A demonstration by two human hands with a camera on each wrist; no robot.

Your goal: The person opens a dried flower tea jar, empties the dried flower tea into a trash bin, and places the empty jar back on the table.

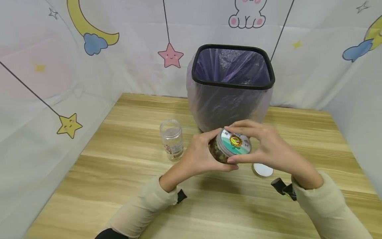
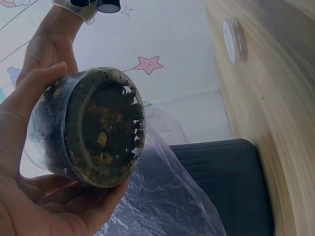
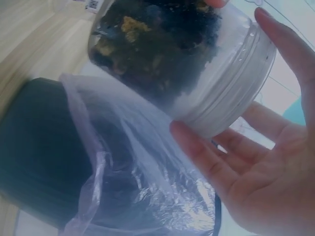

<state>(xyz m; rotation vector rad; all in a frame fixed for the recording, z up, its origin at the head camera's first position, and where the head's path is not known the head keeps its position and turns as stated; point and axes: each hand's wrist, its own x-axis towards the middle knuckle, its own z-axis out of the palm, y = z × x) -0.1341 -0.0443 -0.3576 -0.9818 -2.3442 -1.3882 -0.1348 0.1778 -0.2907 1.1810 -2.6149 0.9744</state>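
Observation:
A clear jar (image 3: 157, 54) partly filled with dark, dried, leafy bits is held tilted above the table, in front of the bin. My left hand (image 1: 198, 154) grips its body from the left, thumb and fingers wrapped round it; in the left wrist view the jar's base (image 2: 110, 130) faces the camera. On top sits a lid (image 1: 235, 142) with a green and white label and a sunflower picture. The fingertips and thumb of my right hand (image 1: 265, 144) hold this lid by its edge from the right.
Left of the hands stands a clear, lidless jar (image 1: 172, 139) with a printed label. A white round lid (image 1: 263, 169) lies on the wooden table (image 1: 119, 139) below the right hand. Behind the hands rises a black-rimmed bin (image 1: 231, 85) lined with a purple bag. Printed cloth surrounds the table.

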